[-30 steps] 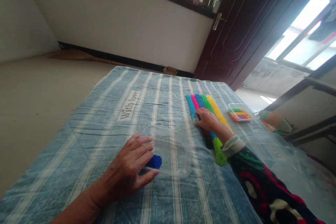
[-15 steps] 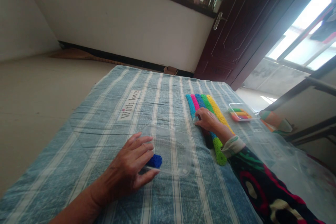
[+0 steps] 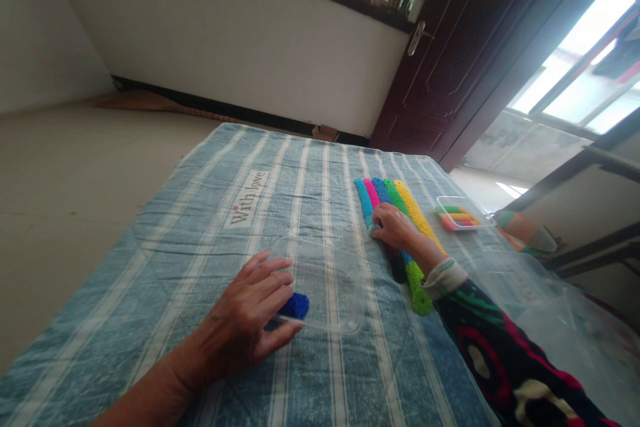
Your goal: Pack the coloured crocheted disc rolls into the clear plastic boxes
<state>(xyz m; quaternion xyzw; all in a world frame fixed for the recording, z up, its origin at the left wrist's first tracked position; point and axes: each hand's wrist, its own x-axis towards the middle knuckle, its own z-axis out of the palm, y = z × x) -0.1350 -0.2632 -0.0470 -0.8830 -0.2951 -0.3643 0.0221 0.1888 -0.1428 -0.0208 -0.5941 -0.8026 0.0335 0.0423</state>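
No visible shift since the earlier frame. Right hand [image 3: 396,225] nearer, at near end of light-blue strip [image 3: 363,199], toward right edge of worktop [image 3: 170,240]; long axis running to far edge. Grip narrow, hold unclear. Left hand [image 3: 254,309] loosely spread over blue piece [image 3: 299,307] in clear tray [image 3: 353,327].

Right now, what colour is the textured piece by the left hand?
The textured piece is deep blue, best seen in the head view.

Hands [image 3: 250,310] [image 3: 397,225] above striped cloth [image 3: 165,260] — left at a blue roll [image 3: 299,307], right at coloured strips [image 3: 395,195].
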